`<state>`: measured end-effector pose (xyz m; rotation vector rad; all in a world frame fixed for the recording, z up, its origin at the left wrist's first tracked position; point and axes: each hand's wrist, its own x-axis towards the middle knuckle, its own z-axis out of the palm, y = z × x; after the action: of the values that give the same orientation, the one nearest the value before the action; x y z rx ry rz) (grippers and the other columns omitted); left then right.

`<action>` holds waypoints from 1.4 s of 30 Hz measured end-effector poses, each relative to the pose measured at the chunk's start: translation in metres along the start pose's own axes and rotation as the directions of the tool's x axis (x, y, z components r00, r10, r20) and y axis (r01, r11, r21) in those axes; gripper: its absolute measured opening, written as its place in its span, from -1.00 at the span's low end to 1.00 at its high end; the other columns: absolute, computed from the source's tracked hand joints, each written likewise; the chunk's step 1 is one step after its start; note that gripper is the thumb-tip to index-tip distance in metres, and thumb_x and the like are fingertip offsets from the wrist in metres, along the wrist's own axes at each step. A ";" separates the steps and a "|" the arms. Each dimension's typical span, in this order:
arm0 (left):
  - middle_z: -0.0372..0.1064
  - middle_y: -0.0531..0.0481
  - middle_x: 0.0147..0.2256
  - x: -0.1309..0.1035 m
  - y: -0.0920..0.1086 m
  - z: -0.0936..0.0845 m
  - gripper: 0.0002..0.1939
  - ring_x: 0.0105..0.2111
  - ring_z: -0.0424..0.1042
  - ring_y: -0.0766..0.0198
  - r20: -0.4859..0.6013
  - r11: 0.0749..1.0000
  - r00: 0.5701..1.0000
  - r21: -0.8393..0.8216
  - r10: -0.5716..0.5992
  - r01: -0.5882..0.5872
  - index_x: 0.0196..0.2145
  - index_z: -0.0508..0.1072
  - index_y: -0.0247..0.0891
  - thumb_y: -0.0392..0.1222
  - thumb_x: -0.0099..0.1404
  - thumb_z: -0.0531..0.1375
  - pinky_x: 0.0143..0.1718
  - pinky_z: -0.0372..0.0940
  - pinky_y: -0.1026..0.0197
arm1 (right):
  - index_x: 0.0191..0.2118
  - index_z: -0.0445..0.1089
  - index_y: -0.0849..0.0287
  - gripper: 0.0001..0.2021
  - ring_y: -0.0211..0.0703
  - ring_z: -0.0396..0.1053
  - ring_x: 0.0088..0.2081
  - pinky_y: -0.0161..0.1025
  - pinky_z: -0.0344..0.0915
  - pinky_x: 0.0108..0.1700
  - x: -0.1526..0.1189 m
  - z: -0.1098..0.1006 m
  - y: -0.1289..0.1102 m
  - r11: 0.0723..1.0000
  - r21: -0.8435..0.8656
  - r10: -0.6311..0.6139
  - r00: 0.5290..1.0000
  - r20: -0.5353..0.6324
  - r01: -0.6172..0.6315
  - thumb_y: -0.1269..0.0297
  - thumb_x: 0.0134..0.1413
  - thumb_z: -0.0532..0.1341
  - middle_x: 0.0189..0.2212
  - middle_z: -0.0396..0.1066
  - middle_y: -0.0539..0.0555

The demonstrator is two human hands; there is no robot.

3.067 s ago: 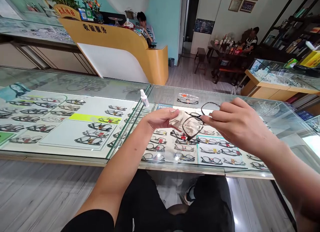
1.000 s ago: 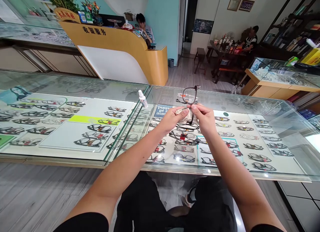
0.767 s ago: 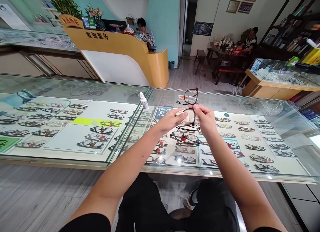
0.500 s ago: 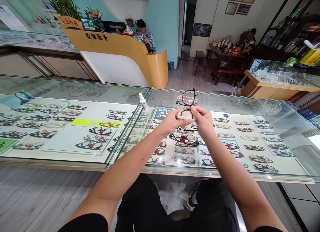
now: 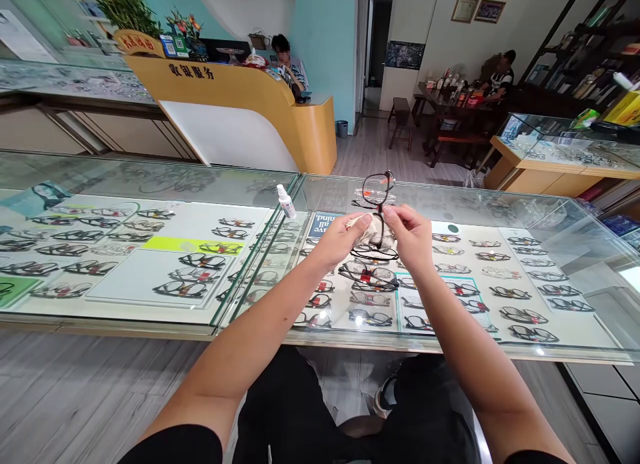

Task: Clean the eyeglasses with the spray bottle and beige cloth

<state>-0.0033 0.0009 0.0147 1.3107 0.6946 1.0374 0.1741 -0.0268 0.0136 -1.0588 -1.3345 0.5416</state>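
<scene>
Over the glass counter I hold a pair of dark-framed eyeglasses point(image 5: 379, 204) upright on end, one lens above the other. My right hand point(image 5: 413, 236) pinches the frame near its bridge, fingers closed. A crumpled beige cloth point(image 5: 367, 231) is bunched in my left hand point(image 5: 336, 243), whose thumb and fingers press it at the lower lens. The cloth and fingers partly hide that lens. Left of my hands, a small white spray bottle point(image 5: 286, 203) stands on the counter top.
The glass display counter point(image 5: 320, 347) holds rows of eyeglasses under its top, including dark frames point(image 5: 367, 276) just below my hands. Beyond it are a yellow reception desk point(image 5: 230, 91) with a person seated behind, another person at a dark table point(image 5: 445, 101), and a second glass case point(image 5: 555, 164).
The cloth has shifted and bunched differently around the lower lens, and the left thumb has moved up. The eyeglasses have turned and tilted slightly. The spray bottle has stayed put.
</scene>
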 end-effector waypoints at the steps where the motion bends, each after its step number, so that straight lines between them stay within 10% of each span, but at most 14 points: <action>1: 0.20 0.14 -0.51 -0.001 0.003 -0.002 -0.37 -0.54 0.03 0.46 0.010 0.999 1.000 -0.024 -0.022 0.022 -0.27 0.55 -0.31 0.38 0.18 0.48 -0.51 -0.06 0.26 | -0.10 0.72 0.05 -0.69 -0.15 0.24 -0.36 -0.14 0.25 -0.23 0.001 -0.003 -0.001 0.991 -0.099 -0.092 0.995 -0.036 0.088 -0.01 0.40 0.29 -0.45 0.35 0.01; 6: 0.23 0.14 -0.44 -0.005 0.015 -0.010 -0.40 -0.49 0.13 0.44 0.208 0.982 0.969 -0.104 -0.135 0.159 -0.18 0.52 -0.30 0.18 0.09 0.60 -0.47 0.01 0.29 | 0.04 0.70 -0.07 -0.69 -0.13 0.24 -0.35 -0.12 0.10 -0.21 0.003 -0.015 -0.003 0.687 -0.523 -0.516 0.846 0.138 0.504 0.32 0.49 0.19 -0.45 0.35 0.02; 14: 0.20 0.12 -0.48 -0.004 0.013 -0.011 -0.42 -0.50 0.13 0.43 0.209 0.983 0.966 -0.068 -0.154 0.171 -0.32 0.49 -0.31 0.31 0.22 0.49 -0.46 0.08 0.28 | 0.04 0.71 -0.18 -0.67 -0.14 0.12 -0.38 -0.08 -0.04 -0.21 0.000 -0.017 -0.005 0.403 -0.674 -0.653 0.711 0.262 0.619 0.35 0.50 0.21 -0.52 0.33 0.00; 25: 0.60 -0.14 -0.31 0.002 0.016 -0.021 -0.57 -0.40 0.54 0.27 0.208 0.888 0.930 -0.290 -0.305 0.356 -0.26 0.64 -0.34 0.14 0.29 0.50 -0.37 0.49 0.25 | 0.01 0.72 -0.22 -0.65 -0.05 0.13 -0.34 -0.02 -0.04 -0.19 0.005 -0.028 -0.005 0.500 -0.707 -0.475 0.841 0.260 0.501 0.15 0.57 0.14 -0.56 0.27 0.06; 32: 0.66 -0.17 -0.13 0.008 0.020 -0.031 -0.60 -0.25 0.61 0.24 -0.005 0.901 0.976 -0.386 -0.217 0.198 -0.04 0.66 -0.33 -0.01 0.30 0.52 -0.25 0.60 0.22 | -0.06 0.74 -0.02 -0.67 -0.05 0.15 -0.34 -0.04 0.03 -0.16 0.010 -0.041 -0.016 0.671 -0.667 -0.457 0.889 -0.029 0.324 0.04 0.51 0.20 -0.53 0.30 0.06; 37: 0.65 -0.19 0.01 0.010 0.013 -0.027 -0.42 -0.07 0.62 0.21 -0.118 0.946 0.989 -0.321 -0.089 0.046 0.03 0.66 -0.35 -0.13 0.09 0.64 0.07 0.54 0.16 | -0.12 0.74 0.03 -0.77 -0.11 0.15 -0.37 -0.10 0.14 -0.20 0.009 -0.041 -0.024 0.938 -0.315 -0.173 0.983 -0.064 0.145 0.06 0.32 0.35 -0.54 0.18 -0.04; 42: 0.65 -0.08 -0.11 0.008 0.005 -0.024 -0.41 -0.17 0.57 0.29 -0.111 0.987 0.994 -0.162 0.000 -0.018 0.02 0.68 -0.29 -0.02 0.08 0.64 -0.03 0.44 0.25 | -0.17 0.75 0.10 -0.69 -0.20 0.04 -0.46 -0.13 0.08 -0.31 0.004 -0.032 -0.027 0.976 -0.153 0.166 0.984 0.063 -0.155 -0.02 0.15 0.43 -0.59 0.15 -0.07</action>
<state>-0.0223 0.0185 0.0164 1.1225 0.6730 1.1563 0.1991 -0.0460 0.0417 -1.2871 -1.3790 0.6153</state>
